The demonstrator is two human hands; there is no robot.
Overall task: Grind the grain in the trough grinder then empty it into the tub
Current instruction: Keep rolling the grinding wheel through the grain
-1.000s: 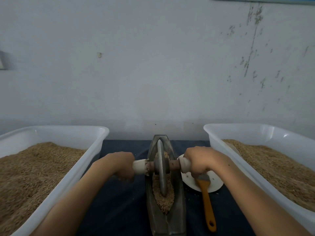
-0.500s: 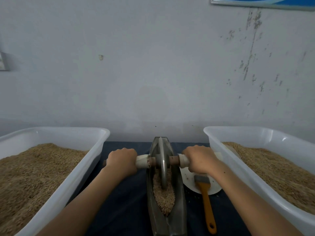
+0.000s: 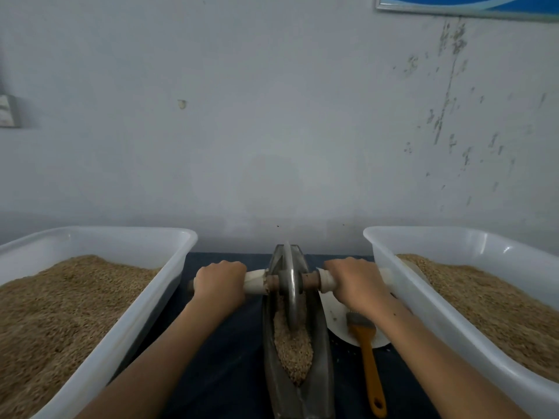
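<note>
Left hand (image 3: 219, 281) and right hand (image 3: 355, 279) clamped on axle handles; wheel (image 3: 292, 293) midway between grips; trough (image 3: 298, 397) runs lengthwise toward body.

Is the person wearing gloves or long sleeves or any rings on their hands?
No. The left hand and right hand are both bare, with no gloves, rings, watch or bracelets showing. Both forearms are bare too, as far back as the picture goes; no sleeve shows. The right forearm has a few tiny dark specks.
</note>
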